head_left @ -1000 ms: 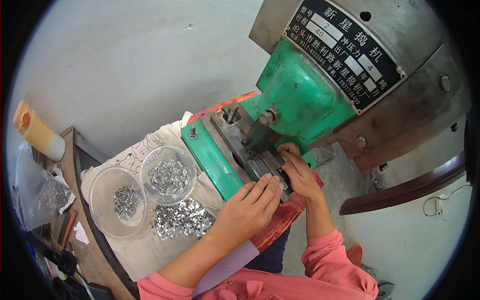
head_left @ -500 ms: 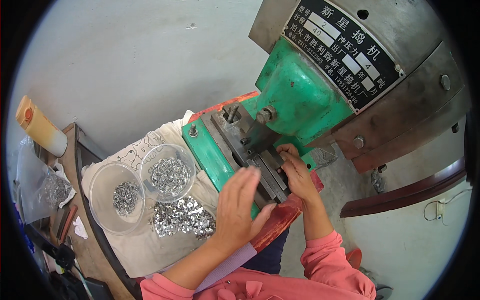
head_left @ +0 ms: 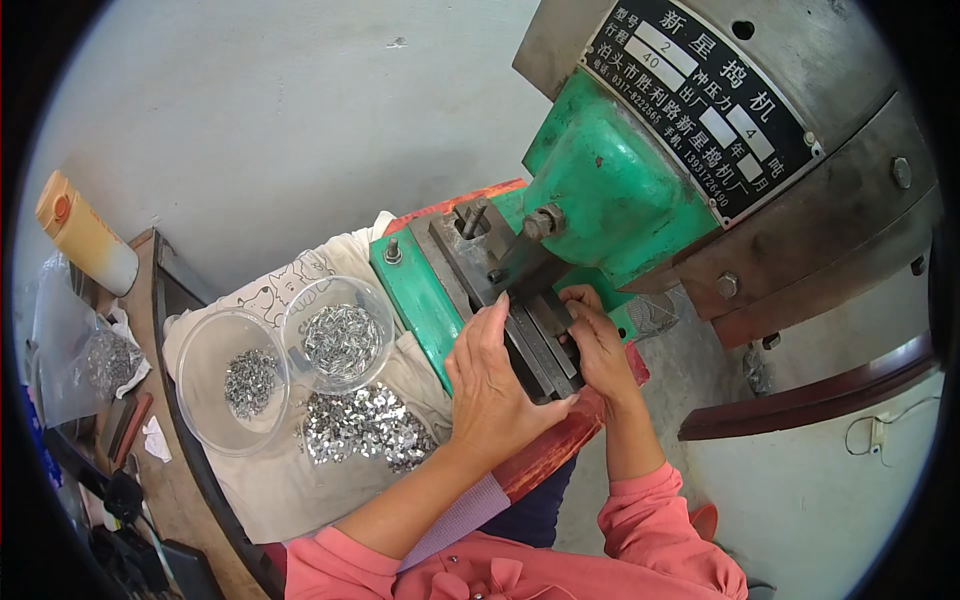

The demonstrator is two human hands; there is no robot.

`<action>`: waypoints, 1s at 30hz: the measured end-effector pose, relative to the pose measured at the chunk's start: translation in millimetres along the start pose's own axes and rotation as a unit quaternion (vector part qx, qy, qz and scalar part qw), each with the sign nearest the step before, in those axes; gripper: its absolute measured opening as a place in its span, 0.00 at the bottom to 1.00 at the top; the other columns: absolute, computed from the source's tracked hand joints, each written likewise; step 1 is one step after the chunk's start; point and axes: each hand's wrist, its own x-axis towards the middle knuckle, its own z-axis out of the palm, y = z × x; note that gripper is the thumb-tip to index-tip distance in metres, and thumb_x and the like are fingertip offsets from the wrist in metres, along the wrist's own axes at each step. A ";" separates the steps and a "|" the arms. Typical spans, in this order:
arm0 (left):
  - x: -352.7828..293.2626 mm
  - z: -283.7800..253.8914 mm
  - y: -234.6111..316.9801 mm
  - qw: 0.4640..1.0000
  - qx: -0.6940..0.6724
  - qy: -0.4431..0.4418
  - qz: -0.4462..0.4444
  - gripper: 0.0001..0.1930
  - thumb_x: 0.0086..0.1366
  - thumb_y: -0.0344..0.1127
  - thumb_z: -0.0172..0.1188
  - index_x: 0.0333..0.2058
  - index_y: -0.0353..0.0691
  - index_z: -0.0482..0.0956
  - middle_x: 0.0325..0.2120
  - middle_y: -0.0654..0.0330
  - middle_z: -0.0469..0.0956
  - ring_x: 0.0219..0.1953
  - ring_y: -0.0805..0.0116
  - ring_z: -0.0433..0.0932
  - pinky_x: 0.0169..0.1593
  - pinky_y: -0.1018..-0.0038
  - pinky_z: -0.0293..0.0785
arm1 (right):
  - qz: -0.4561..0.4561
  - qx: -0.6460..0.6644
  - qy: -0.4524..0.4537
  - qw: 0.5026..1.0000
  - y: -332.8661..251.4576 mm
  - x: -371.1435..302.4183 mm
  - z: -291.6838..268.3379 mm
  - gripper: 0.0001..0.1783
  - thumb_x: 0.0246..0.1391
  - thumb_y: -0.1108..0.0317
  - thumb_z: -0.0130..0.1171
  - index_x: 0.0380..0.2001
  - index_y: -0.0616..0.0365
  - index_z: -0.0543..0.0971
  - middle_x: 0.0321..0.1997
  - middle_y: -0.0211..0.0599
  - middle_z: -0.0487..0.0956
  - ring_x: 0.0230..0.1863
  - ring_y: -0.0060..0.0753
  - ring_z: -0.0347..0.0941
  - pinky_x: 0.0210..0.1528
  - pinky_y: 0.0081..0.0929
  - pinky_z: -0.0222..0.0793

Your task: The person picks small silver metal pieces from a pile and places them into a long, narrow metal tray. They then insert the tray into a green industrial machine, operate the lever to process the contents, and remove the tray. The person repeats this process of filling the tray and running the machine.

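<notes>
The left hand [head_left: 490, 385] covers part of the dark metal block [head_left: 540, 335], so any piece under its fingers is hidden. The right hand [head_left: 600, 345] fingertips disappear behind the block. The green press [head_left: 610, 190] is cut off at the top edge.

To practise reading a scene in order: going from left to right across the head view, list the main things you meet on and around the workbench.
Yellow bottle → clear plastic bag of metal bits → left clear bowl → right clear bowl → left hand → right hand → green press machine → dark curved wooden rail.
</notes>
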 end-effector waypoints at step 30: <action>1.3 -21.7 -15.5 0.998 -0.026 -0.050 -0.028 0.50 0.39 0.40 0.76 0.60 0.28 0.61 0.63 0.42 0.58 0.63 0.41 0.63 0.64 0.54 0.62 | -0.293 -0.269 0.496 0.772 -108.9 7.1 -250.7 0.29 0.68 0.54 0.51 0.61 0.66 0.68 0.57 0.45 0.75 0.54 0.43 0.74 0.57 0.37 0.71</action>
